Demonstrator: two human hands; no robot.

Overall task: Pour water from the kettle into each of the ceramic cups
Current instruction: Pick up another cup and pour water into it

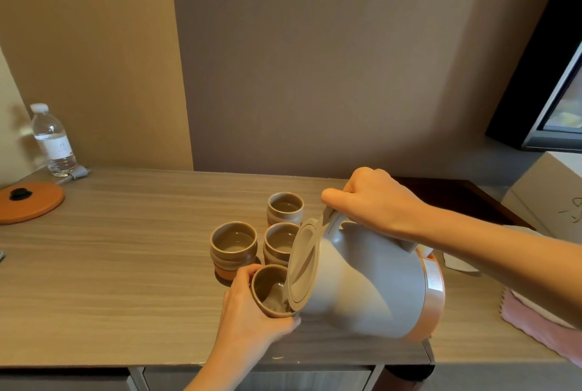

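Note:
A grey kettle (365, 283) with an orange base band is tipped steeply to the left, its lid facing the cups. My right hand (374, 198) grips its handle from above. Water runs from the spout into a brown ceramic cup (267, 291), which my left hand (248, 312) holds tilted just above the wooden counter (126, 264). Behind it three matching cups stand upright with water in them: one at the left (233, 244), one in the middle (278, 242) partly hidden by the kettle lid, one at the back (285, 208).
The orange kettle base plate (30, 200) lies at the far left, with a plastic water bottle (53, 140) and a plug behind it. A pink cloth (535, 321) and white box (548, 192) sit at the right. The counter's front edge is close to my left wrist.

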